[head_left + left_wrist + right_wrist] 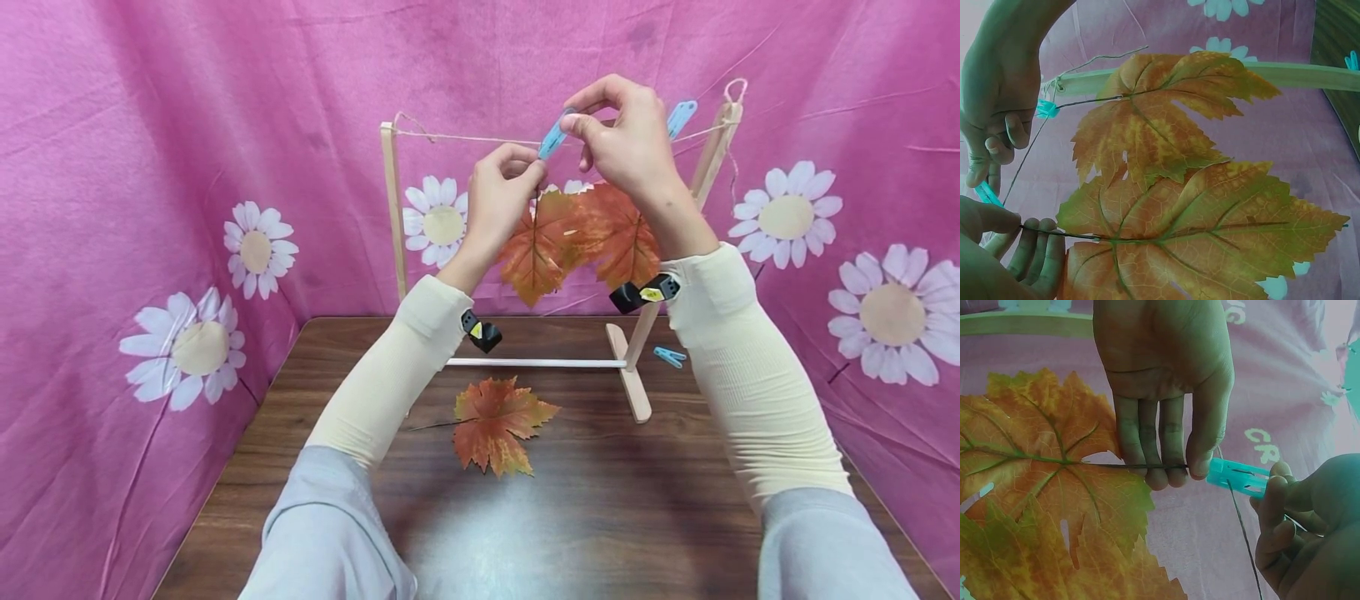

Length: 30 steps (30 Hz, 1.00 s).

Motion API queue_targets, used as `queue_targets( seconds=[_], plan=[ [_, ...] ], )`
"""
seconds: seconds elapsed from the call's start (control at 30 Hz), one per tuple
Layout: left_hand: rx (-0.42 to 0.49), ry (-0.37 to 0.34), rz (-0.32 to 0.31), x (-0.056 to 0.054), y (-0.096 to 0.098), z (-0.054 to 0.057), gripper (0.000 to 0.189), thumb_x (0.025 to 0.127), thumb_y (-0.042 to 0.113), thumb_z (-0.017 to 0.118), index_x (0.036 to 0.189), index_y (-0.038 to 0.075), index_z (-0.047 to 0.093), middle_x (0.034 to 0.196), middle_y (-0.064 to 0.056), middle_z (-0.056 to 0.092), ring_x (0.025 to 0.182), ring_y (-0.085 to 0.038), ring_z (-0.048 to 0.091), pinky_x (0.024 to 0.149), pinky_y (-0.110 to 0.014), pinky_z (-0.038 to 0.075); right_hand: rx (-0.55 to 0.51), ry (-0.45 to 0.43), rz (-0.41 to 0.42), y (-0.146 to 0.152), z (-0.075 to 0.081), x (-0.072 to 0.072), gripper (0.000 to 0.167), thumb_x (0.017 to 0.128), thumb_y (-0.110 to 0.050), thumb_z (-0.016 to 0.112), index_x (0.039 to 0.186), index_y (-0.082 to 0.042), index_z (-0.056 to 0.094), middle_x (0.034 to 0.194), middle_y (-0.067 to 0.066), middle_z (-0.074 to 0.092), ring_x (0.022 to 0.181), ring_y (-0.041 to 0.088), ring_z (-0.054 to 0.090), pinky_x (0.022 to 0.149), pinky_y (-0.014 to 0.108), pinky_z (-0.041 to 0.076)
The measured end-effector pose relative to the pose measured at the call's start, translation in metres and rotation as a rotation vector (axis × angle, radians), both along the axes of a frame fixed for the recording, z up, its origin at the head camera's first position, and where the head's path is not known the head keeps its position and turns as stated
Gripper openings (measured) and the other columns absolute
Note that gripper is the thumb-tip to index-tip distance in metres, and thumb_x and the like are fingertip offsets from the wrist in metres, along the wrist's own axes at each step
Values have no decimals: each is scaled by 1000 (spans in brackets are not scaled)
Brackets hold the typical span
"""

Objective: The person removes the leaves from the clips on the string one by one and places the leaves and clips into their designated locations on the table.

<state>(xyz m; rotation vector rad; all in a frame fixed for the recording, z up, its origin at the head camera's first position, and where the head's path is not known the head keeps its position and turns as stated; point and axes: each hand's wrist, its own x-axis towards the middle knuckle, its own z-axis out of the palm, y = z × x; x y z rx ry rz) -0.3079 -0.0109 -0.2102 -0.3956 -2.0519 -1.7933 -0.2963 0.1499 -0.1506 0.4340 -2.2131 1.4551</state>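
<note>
My left hand (502, 192) pinches the dark stem of an orange-green artificial maple leaf (534, 250) between thumb and fingers, up at the string (480, 138). Just above, my right hand (626, 137) pinches the handle end of a blue clothespin (553, 140). In the right wrist view the front of this clothespin (1225, 474) sits at the string, right by the left thumb and the stem tip. Beside it a second maple leaf (626, 237) hangs from the string by another blue clothespin (1047, 109). The two leaves overlap.
A wooden frame with two posts (393, 208) carries the string, and a white rod (540, 363) joins it low down. On the brown table (600, 517) lie a third maple leaf (495, 425) and a loose blue clothespin (670, 357). Pink flowered cloth (480, 58) surrounds the table.
</note>
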Motion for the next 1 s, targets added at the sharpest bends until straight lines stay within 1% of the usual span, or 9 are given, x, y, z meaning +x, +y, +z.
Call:
queue_targets(
  seconds=[0.23, 0.43, 0.57, 0.67, 0.8, 1.0],
  plan=[
    [4, 1, -3, 1, -1, 1, 11, 101, 10, 71, 108, 3, 75, 90, -8, 77, 77, -13, 72, 73, -21, 60, -28, 24, 2, -1, 1, 0, 6, 99, -10, 76, 104, -11, 74, 92, -10, 66, 42, 2, 56, 44, 14, 46],
    [-5, 11, 5, 1, -1, 2, 12, 100, 11, 73, 108, 3, 76, 90, -10, 78, 77, -14, 73, 73, -21, 60, -51, 39, 9, -2, 1, -1, 5, 98, -9, 76, 103, -11, 74, 91, -9, 66, 41, 2, 55, 45, 14, 46],
    [0, 15, -5, 2, -1, 2, 13, 100, 10, 72, 109, 2, 76, 93, -13, 78, 79, -17, 74, 74, -21, 61, -53, 56, 5, -2, 2, -1, 6, 98, -8, 76, 104, -9, 74, 93, -9, 66, 41, 2, 54, 44, 14, 46],
    [-4, 17, -2, 1, -2, 2, 12, 100, 10, 72, 109, 2, 76, 93, -12, 78, 78, -15, 74, 74, -21, 61, -59, 67, 0, -3, 3, 0, 5, 98, -8, 76, 103, -9, 75, 93, -8, 66, 41, 2, 54, 44, 14, 46],
    [-5, 19, 3, 1, -2, 2, 12, 100, 10, 72, 107, 3, 76, 88, -7, 76, 75, -11, 71, 73, -21, 60, -64, 80, -10, -2, 5, 0, 5, 98, -8, 77, 102, -9, 75, 91, -9, 66, 40, 2, 53, 43, 14, 46],
    [12, 29, -14, 2, -4, 2, 12, 100, 10, 72, 108, 2, 76, 85, -5, 74, 76, -11, 70, 74, -21, 61, -67, 93, -16, -1, 7, 0, 5, 98, -8, 77, 102, -9, 76, 91, -10, 67, 39, 2, 53, 41, 14, 44]
  ],
)
